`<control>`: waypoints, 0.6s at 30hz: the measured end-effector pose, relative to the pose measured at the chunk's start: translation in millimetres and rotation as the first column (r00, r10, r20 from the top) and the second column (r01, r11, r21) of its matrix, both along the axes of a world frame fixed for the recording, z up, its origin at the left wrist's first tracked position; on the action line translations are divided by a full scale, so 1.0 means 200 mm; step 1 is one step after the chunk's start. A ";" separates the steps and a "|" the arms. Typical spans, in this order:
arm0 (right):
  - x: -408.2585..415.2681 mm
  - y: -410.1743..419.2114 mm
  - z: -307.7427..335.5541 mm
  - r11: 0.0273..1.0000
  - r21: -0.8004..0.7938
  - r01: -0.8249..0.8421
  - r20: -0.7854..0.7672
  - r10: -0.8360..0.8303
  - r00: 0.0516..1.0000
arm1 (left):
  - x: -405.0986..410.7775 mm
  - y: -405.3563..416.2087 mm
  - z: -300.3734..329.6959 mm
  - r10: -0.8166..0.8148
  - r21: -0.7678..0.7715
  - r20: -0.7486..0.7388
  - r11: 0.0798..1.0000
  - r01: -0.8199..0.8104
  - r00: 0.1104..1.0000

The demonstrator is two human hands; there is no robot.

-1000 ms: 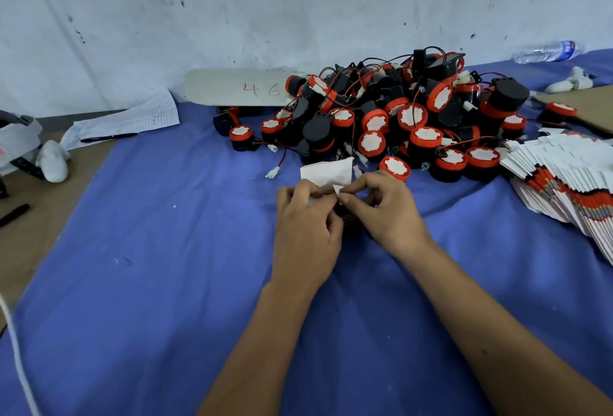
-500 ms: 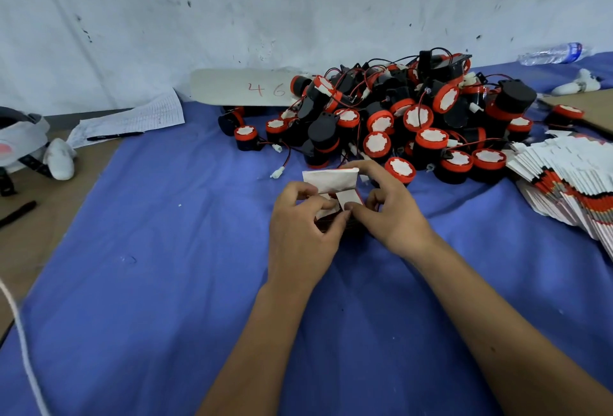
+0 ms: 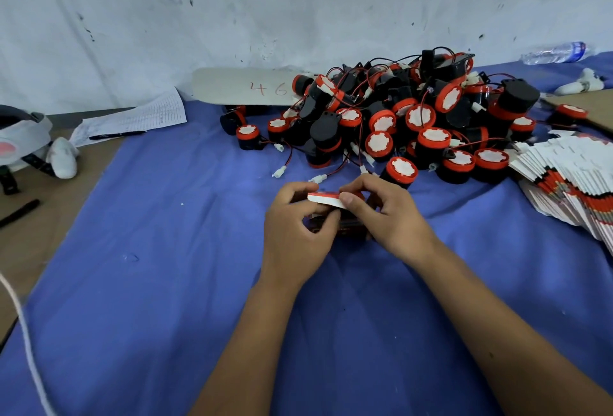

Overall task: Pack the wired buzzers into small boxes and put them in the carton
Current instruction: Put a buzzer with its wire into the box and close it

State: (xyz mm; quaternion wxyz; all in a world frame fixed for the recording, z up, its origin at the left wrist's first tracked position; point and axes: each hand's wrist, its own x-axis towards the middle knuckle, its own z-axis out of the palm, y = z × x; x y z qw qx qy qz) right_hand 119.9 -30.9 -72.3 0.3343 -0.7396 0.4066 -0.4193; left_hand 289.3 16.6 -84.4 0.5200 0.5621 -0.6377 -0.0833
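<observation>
A small box (image 3: 326,200), dark with a white and red top flap, sits between both hands on the blue cloth (image 3: 172,249). My left hand (image 3: 298,233) grips its left side, thumb across the front. My right hand (image 3: 381,216) pinches the flap down from the right. The box's contents are hidden. A heap of black and red wired buzzers (image 3: 398,117) lies just beyond the hands. Flat unfolded boxes (image 3: 570,183) are fanned out at the right.
A paper sheet with a pen (image 3: 132,120) lies at the far left, beside a white headset (image 3: 26,140). A cardboard piece marked 46 (image 3: 245,87) leans at the wall. A water bottle (image 3: 554,52) lies at the far right. A white cord (image 3: 26,342) crosses the lower left.
The white flap that stood up above the box has been folded down flat onto its top. Both hands stayed on the box in the same spot.
</observation>
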 end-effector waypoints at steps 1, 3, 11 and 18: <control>0.00 0.00 -0.01 1.000 -0.011 0.014 -0.013 -0.014 1.000 | 0.01 0.00 0.00 0.007 0.008 -0.072 1.000 -0.007 0.997; 0.00 -0.01 -0.02 0.999 -0.022 0.024 -0.029 -0.024 0.999 | 0.01 0.00 0.01 0.026 0.045 -0.263 0.999 -0.014 0.964; -0.02 -0.04 -0.05 1.000 -0.006 0.013 -0.042 -0.013 0.999 | 0.03 -0.02 0.00 -0.001 0.084 -0.402 0.996 0.038 0.916; -0.01 -0.03 -0.06 0.999 -0.043 -0.007 -0.053 0.004 0.999 | 0.11 -0.03 -0.01 -0.190 0.196 -0.303 0.947 0.256 0.934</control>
